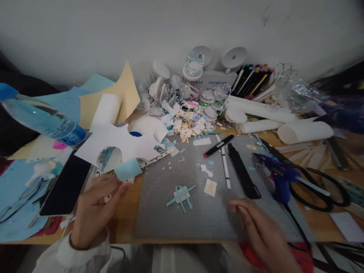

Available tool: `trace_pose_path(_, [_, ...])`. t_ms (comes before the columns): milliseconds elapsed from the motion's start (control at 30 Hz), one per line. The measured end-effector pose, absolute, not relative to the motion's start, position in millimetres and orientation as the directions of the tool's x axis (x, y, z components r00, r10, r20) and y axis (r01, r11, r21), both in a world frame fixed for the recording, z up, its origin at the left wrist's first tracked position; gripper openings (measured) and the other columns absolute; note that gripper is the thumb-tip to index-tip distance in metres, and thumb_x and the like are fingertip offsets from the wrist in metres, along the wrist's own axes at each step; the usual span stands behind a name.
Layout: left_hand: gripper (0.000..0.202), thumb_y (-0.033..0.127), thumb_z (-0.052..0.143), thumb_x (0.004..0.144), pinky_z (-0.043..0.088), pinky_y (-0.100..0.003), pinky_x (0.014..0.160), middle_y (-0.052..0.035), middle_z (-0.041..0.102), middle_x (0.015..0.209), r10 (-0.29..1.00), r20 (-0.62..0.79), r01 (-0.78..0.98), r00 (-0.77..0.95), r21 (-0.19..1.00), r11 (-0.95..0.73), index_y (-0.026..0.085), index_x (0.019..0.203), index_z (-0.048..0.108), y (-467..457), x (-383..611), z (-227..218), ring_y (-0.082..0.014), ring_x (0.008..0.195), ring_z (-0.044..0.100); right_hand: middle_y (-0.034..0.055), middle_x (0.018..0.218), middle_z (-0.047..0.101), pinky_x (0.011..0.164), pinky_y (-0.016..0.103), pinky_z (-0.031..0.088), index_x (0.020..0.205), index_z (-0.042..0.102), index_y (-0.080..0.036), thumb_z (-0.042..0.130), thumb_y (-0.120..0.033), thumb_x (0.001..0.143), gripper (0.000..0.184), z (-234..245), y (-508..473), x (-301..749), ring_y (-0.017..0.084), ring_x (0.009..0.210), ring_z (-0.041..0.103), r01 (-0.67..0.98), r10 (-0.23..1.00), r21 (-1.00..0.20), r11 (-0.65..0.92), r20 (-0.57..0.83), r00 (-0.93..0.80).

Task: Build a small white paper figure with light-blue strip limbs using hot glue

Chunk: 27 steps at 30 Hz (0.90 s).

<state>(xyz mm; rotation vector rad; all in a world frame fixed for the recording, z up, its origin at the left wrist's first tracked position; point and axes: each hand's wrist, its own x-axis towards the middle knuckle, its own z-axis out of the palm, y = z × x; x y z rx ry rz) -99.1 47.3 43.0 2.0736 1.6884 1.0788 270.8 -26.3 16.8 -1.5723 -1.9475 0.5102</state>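
Note:
My left hand [95, 206] is closed at the left of the mat, thumb and forefinger pinching a small light blue piece of paper [128, 170]. Over the mat's lower right, my right hand [258, 227] is slightly blurred with its fingers curled together; whatever may be in them cannot be made out. Between the hands, thin blue paper strips [178, 197] cross over a small pale square on the grey cutting mat [159, 223]. Beside them lies a white square with a yellowish centre [210, 187].
A red-tipped marker [218, 146], a white pen [225, 167], a black cutter-like tool [243, 172], a blue glue gun [281, 174] and black scissors [324, 189] lie rightward. Paper scraps [190, 121] pile behind. Leftward are cut white paper [133, 148], a phone [66, 184] and a bottle [42, 115].

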Motion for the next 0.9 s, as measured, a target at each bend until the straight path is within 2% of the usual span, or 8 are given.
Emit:
trace_pose_path(67, [0.009,0.029,0.065,0.085,0.048,-0.03,0.082,-0.0012,0.071,0.088,0.928,0.332,0.705,0.168,0.618,-0.348,0.023,0.079,0.07,52,-96,45,-0.0193,0.088,0.065,0.005,0.104,0.064,0.076,0.025,0.056,0.116,0.054,-0.026,0.041,-0.028,0.097,0.024,7,-15,262,0.015,0.092,0.067,0.811,0.959,-0.518,0.272,0.213,-0.185])
trace_pose_path(133, [0.01,0.028,0.064,0.086,0.048,-0.027,0.084,-0.0002,0.071,0.098,0.933,0.287,0.686,0.216,0.636,-0.354,0.025,0.093,0.069,53,-92,49,-0.0179,0.094,0.065,0.0086,0.117,0.059,0.081,0.03,0.057,0.124,0.051,-0.025,0.044,-0.034,0.096,0.03,0,-5,253,0.019,0.103,0.065,0.861,0.962,-0.433,0.266,0.178,-0.208])
trace_pose_path(233, [0.007,0.027,0.057,0.091,0.047,-0.022,0.072,0.0028,0.069,0.086,0.953,0.212,0.673,0.217,0.674,-0.303,0.024,0.091,0.064,51,-84,54,-0.0132,0.08,0.064,0.0115,0.122,0.054,0.077,0.034,0.059,0.13,0.046,-0.023,0.046,-0.042,0.095,0.04,-9,5,243,0.023,0.103,0.065,0.915,0.974,-0.342,0.216,0.142,-0.177])
trace_pose_path(333, [0.019,0.027,0.044,0.097,0.042,-0.022,0.063,0.0034,0.059,0.073,0.964,0.114,0.636,0.242,0.731,-0.247,0.022,0.084,0.056,52,-73,55,-0.0115,0.067,0.057,0.012,0.121,0.054,0.071,0.035,0.06,0.131,0.045,-0.022,0.044,-0.046,0.095,0.044,-15,7,241,0.025,0.1,0.065,0.937,0.976,-0.288,0.198,0.148,-0.161])
trace_pose_path(567, [0.036,0.03,0.029,0.102,0.034,-0.025,0.06,0.0034,0.045,0.064,0.949,-0.007,0.424,0.317,0.896,-0.135,0.021,0.069,0.041,58,-44,52,-0.0112,0.061,0.044,0.0102,0.118,0.055,0.077,0.037,0.056,0.121,0.052,-0.024,0.045,-0.048,0.094,0.037,-25,3,243,0.025,0.106,0.061,0.919,0.978,-0.362,0.16,0.182,-0.098])
trace_pose_path(667, [0.039,0.036,0.032,0.102,0.032,-0.025,0.055,0.0039,0.041,0.06,0.93,-0.024,0.31,0.366,0.946,-0.097,0.02,0.066,0.04,57,-33,53,-0.0107,0.056,0.039,0.0089,0.116,0.056,0.075,0.036,0.055,0.119,0.053,-0.024,0.048,-0.05,0.093,0.037,-24,2,242,0.024,0.1,0.062,0.905,0.98,-0.408,0.119,0.195,-0.041])
trace_pose_path(767, [0.048,0.046,0.037,0.099,0.028,-0.026,0.048,0.0052,0.034,0.052,0.938,-0.055,0.107,0.341,0.994,0.019,0.021,0.058,0.034,57,-28,50,-0.0098,0.047,0.032,0.0078,0.113,0.058,0.077,0.036,0.054,0.118,0.053,-0.023,0.052,-0.048,0.091,0.037,-20,1,243,0.021,0.093,0.063,0.872,0.976,-0.476,0.112,0.216,-0.008])
trace_pose_path(900, [0.061,0.056,0.045,0.093,0.029,-0.028,0.048,0.0045,0.032,0.042,0.928,-0.056,-0.064,0.369,0.994,0.085,0.021,0.046,0.029,58,-30,46,-0.0098,0.043,0.031,0.0078,0.107,0.059,0.072,0.034,0.052,0.116,0.054,-0.022,0.058,-0.045,0.089,0.036,-9,2,249,0.019,0.083,0.061,0.825,0.957,-0.548,0.139,0.288,0.03])
